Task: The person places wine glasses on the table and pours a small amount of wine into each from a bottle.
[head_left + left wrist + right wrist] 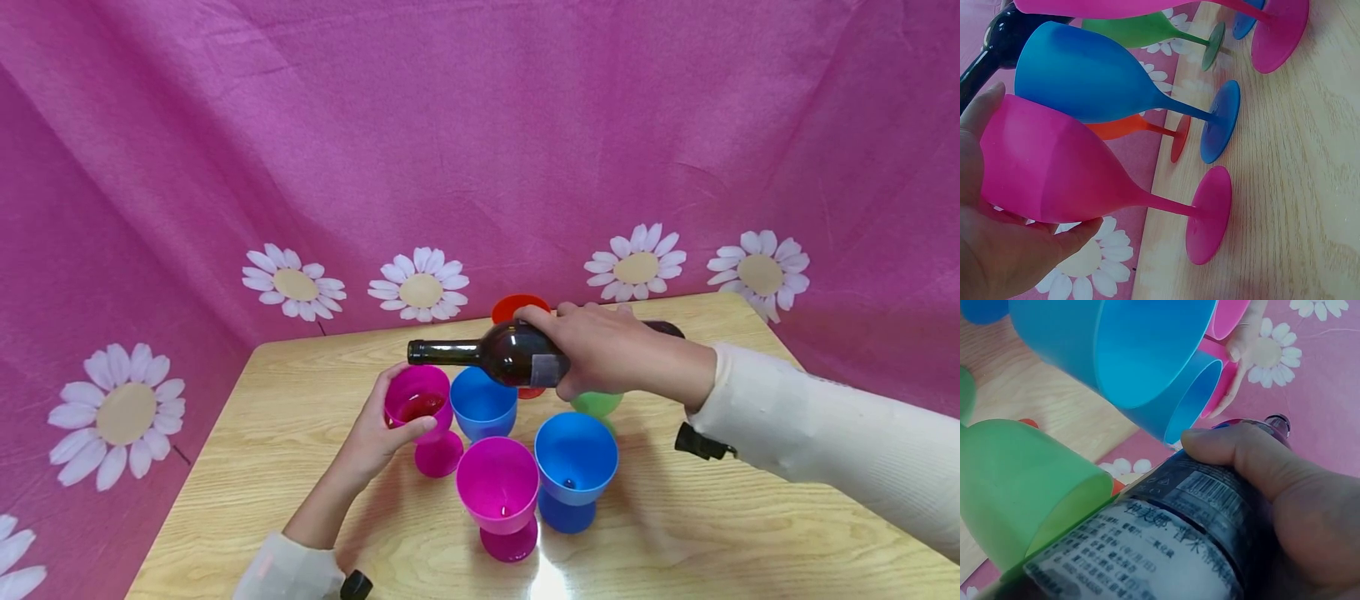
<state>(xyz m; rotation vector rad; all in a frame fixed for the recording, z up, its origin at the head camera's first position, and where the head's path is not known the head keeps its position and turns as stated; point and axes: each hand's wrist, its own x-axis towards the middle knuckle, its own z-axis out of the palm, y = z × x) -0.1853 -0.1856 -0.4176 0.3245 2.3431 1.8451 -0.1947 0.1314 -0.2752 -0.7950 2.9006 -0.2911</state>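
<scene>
My left hand (380,435) holds a magenta plastic goblet (417,386) by its bowl, thumb on the near side and fingers round the far side. Red liquid shows inside that goblet. With my right hand (611,348) I grip a dark glass wine bottle (513,352) round its body, laid nearly level. Its neck points left, and the mouth overlaps the goblet's far rim in the head view; no stream shows. The right wrist view shows the bottle's printed label (1135,550) and my thumb along its side. A blue goblet (483,402) stands just right of the held one.
Nearer me stand another magenta goblet (498,479) and another blue goblet (576,454), each with a small drop at the bottom. Behind the bottle are an orange-red goblet (517,307) and a green goblet (1022,481). A pink flowered cloth (480,167) hangs behind the wooden table (300,400).
</scene>
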